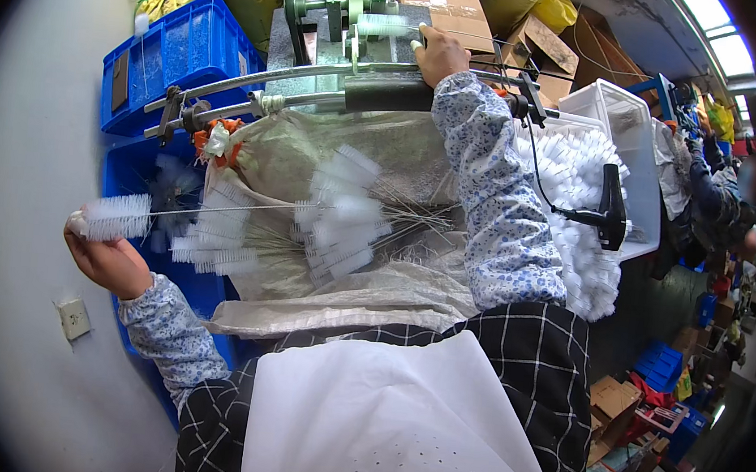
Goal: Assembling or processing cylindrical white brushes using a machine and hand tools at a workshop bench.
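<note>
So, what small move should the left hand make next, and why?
Perhaps lower the white brush onto the loose brushes: the left hand holds it by its bristled end, its stem pointing toward them, while the right hand is up at the machine.

Left hand (108, 259), right hand (443, 57), that's two! One held brush (116, 217) at left, two metal rails (300, 101) far, one wall socket (74, 319) left!

Pale wall (14, 231) with socket (74, 319) at left, apparently a bright window (722, 34) upper right.
</note>
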Tool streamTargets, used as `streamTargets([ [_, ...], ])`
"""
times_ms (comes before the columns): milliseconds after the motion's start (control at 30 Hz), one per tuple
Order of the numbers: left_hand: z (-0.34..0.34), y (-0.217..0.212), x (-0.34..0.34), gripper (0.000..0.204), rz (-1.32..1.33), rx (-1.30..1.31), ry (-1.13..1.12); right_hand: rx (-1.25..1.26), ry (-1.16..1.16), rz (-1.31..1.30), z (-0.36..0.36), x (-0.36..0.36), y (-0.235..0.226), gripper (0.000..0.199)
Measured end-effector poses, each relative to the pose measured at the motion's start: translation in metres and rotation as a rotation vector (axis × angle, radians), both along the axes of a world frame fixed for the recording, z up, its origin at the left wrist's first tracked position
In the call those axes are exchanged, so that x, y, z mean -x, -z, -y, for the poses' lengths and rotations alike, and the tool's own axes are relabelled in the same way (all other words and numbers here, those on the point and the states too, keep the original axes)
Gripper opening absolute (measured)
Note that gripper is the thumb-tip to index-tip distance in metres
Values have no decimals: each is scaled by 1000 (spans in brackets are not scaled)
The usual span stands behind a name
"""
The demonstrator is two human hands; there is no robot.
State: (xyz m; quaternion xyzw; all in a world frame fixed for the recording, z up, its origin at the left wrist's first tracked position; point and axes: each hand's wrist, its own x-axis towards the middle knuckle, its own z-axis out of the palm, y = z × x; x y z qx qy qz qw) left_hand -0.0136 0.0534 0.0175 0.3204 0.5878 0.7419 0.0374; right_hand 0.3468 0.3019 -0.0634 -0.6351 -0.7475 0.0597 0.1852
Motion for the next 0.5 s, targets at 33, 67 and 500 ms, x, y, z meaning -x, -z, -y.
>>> streamTargets([
  [33,0,-1,-5,24,-2,-4,-12,1,-1,6,1,0,0,27],
  [67,0,-3,-9,24,-6,-8,-28,2,-7,10,1,1,0,28],
  [500,-32,11,-48,11,266,-85,444,32,-85,243,-47,-76,-3,22],
])
